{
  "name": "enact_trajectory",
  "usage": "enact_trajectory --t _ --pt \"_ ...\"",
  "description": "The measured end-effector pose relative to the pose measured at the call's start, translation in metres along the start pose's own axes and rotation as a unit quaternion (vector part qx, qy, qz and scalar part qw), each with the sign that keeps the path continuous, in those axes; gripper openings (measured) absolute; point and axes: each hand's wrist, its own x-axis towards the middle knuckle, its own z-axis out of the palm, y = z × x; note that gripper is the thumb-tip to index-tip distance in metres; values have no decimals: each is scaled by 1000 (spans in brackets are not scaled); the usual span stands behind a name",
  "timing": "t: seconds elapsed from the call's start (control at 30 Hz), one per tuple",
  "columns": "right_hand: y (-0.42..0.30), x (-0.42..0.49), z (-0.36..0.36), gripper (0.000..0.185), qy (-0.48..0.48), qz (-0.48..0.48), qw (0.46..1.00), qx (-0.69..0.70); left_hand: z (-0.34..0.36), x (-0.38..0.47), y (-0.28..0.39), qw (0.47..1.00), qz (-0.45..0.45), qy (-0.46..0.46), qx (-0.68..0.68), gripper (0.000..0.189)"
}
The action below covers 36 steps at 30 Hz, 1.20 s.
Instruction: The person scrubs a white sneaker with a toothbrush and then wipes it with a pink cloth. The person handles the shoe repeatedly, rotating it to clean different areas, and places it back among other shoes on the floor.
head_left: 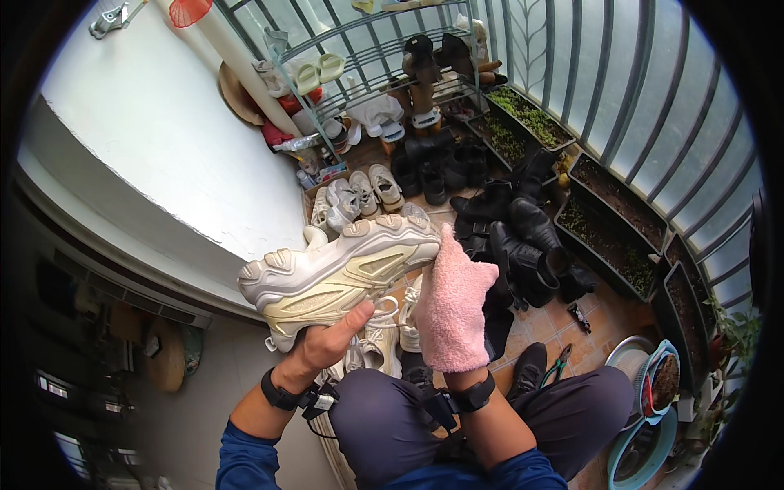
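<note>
My left hand (331,334) grips a white and cream sneaker (343,269) by its opening, with the thumb on the outside near the laces. The shoe is turned so that its sole faces up and away, toe to the right. A pink terry cloth mitt (456,306) covers my right hand (459,343) and hides its fingers. The mitt's tip touches the sneaker's toe end. More pale sneakers (380,352) with laces lie below the held shoe, between my hands and knees.
Black leather shoes (523,260) crowd the tiled floor ahead, beside white sneakers (367,193). A metal shoe rack (373,46) stands at the back. Planter boxes (612,245) line the railing on the right. Pliers (558,364) lie near my foot, and blue-rimmed basins (643,450) stand farther right.
</note>
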Motion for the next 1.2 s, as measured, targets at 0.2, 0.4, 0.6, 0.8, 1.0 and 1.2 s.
enact_trajectory --t 0.2,0.4,0.6,0.8,1.0,1.2 --pt "-21 3 6 46 -43 -25 997 56 11 2 9 995 -52 12 -90 44" --pt "-25 22 5 44 223 -72 946 224 16 0 21 999 -35 22 -28 44" --pt "-33 37 -22 54 219 -145 923 282 18 1 23 998 -11 53 -4 45" --pt "-50 33 -45 42 216 -25 873 437 13 8 14 997 17 70 -28 46" --pt "-29 18 -61 41 111 64 982 142 13 1 19 996 5 20 83 46" --pt "-27 25 -30 37 225 -89 958 156 20 -1 32 987 -58 -9 147 50"
